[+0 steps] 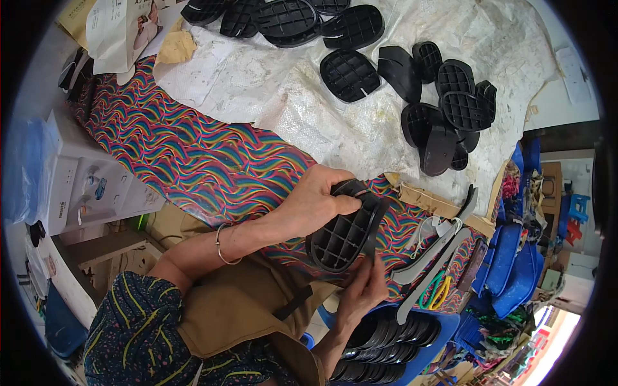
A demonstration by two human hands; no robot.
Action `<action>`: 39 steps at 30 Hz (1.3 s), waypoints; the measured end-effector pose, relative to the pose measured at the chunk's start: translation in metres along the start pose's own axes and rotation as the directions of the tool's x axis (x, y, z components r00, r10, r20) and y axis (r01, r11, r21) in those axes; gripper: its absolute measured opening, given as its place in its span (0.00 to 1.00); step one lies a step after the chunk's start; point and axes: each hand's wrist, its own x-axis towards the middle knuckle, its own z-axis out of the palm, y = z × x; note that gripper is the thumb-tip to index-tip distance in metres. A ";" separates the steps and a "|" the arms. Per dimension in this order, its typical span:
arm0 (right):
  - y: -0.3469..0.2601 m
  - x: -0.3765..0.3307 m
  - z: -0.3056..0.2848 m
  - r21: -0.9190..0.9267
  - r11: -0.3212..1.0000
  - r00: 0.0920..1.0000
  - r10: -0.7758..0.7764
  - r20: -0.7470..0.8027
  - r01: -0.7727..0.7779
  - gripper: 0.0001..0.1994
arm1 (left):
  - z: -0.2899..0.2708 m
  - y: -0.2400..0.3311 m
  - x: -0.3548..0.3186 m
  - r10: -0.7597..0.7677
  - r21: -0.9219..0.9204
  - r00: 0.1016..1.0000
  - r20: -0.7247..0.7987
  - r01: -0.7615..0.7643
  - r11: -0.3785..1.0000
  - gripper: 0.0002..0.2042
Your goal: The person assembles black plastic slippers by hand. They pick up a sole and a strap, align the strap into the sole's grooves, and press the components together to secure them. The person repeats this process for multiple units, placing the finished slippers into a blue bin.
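Nearest, a black ribbed sole piece [344, 233] is held just above the bench [193, 161]: its upper rim is gripped by the left hand [315, 199], while its lower edge is pinched, it seems, by the right hand [362, 289]. It is judged light and stiff, best taken by the rim. Open room is offered by the striped sheet [161, 138] leftward; scissors [428, 267] lie close right, loose soles [444, 106] farther off.

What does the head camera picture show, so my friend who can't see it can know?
A person's left hand and right hand hold a black ribbed shoe sole over a rainbow wavy-patterned sheet. More black soles lie scattered on a white cloth, and a stack of soles fills a blue bin below.
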 end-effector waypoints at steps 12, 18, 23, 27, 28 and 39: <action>-0.006 -0.009 0.002 0.009 0.999 0.999 -0.048 0.010 0.048 0.09 | 0.006 0.007 -0.004 0.058 -0.024 0.998 -0.034 -0.059 0.998 0.09; -0.016 -0.013 -0.003 0.288 0.940 0.977 0.143 0.157 -0.184 0.10 | 0.009 0.000 -0.002 0.028 -0.073 0.998 -0.058 -0.032 0.997 0.09; -0.013 -0.012 -0.004 0.414 0.884 0.973 0.158 0.169 -0.215 0.10 | 0.011 -0.002 -0.002 0.143 0.113 0.987 -0.067 -0.135 0.984 0.09; -0.010 -0.010 -0.005 0.434 0.864 0.964 0.193 0.183 -0.256 0.10 | 0.012 0.002 -0.007 0.211 0.234 0.977 -0.042 -0.196 0.952 0.09; -0.012 -0.010 -0.006 0.434 0.861 0.962 0.203 0.182 -0.264 0.10 | 0.013 0.003 -0.008 0.226 0.248 0.973 -0.036 -0.210 0.946 0.08; -0.009 -0.015 -0.002 0.356 0.926 0.987 0.078 0.140 -0.124 0.12 | 0.019 0.004 -0.015 0.465 0.357 0.885 0.029 -0.443 0.822 0.07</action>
